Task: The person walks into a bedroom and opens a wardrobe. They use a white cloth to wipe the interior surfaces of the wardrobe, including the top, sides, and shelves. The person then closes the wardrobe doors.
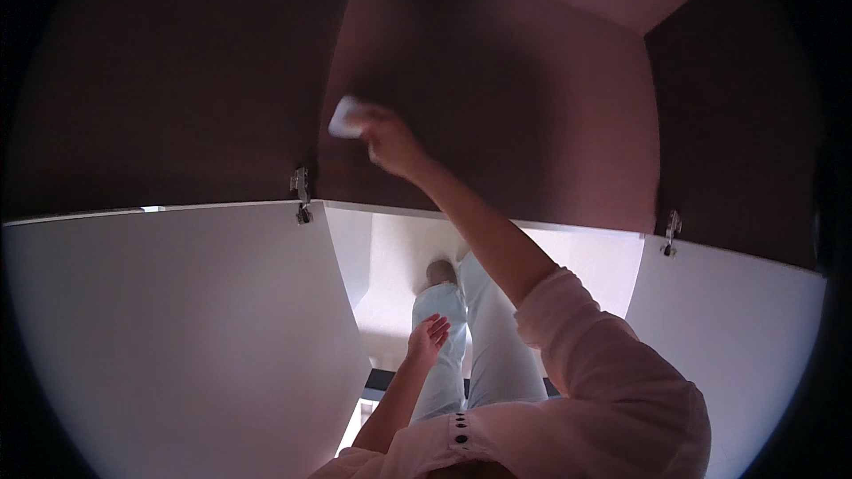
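Note:
My right hand reaches forward into a dark cabinet and grips a small white cloth or pad, blurred at its edges. The cloth is over a broad inner panel of the cabinet, close to the left side panel. I cannot tell how firmly it touches the surface. Low in front of my legs hangs my left hand, its palm turned up and its fingers loosely extended, with nothing in it.
Two white cabinet doors stand swung out, one on the left and one on the right. Metal hinges join them to the cabinet. A pale floor shows between the doors, around my legs.

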A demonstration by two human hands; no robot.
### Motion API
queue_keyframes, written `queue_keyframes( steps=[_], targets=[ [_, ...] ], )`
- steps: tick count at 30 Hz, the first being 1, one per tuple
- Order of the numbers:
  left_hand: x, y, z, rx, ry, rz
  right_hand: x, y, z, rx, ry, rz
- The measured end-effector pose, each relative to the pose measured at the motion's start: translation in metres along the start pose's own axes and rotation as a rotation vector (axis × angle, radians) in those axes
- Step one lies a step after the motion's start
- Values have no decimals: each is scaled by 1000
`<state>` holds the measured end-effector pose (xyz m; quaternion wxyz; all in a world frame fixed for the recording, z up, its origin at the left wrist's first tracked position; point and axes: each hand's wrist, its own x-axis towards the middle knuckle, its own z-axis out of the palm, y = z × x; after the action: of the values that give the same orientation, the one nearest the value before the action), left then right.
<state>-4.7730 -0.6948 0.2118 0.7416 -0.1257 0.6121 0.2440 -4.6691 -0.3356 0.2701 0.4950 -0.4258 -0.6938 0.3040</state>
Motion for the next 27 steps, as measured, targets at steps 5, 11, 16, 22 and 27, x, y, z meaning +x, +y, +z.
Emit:
queue_keyframes(
  steps=[5,11,16,22,27],
  targets=[
    [9,14,10,-36,1,-18,15,77,-4,-538,276,145],
    [42,93,65,-316,162,271,-81,22,41,-78,-579,-250],
    [66,196,143,-474,302,558,42,-1,-14,195,-105,159],
    [85,234,185,-508,894,363,199,-53,26,77,497,-75],
    [85,241,187,-331,1036,287,234,26,49,-10,440,-23]
  ],
)
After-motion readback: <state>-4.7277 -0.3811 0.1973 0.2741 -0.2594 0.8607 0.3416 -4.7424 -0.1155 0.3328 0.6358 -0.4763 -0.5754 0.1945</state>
